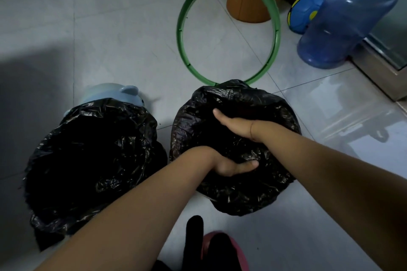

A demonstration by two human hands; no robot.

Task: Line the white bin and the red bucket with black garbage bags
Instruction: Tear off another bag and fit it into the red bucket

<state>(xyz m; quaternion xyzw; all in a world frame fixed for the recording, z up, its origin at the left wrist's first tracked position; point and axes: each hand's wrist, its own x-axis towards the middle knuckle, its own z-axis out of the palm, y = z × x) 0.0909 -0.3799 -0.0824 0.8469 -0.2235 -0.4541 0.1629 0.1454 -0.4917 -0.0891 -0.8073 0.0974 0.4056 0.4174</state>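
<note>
On the floor at left, a black bag [92, 156] drapes a pale bin [114, 93]. Beside it, the left hand [231, 166] and right hand [233, 123] press flat and open into another bag [242, 196], green ring [229, 26] behind.

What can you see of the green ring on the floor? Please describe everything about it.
The green ring is a thin round hoop, open in the middle, and it looks like plastic. Small notches show along its inner edge. It lies flat on the pale floor tiles, beyond the right black bag. Its near edge is hidden behind the bag's top, so contact there cannot be told. Its far edge overlaps an orange tub in the picture. Neither hand touches it.
</note>
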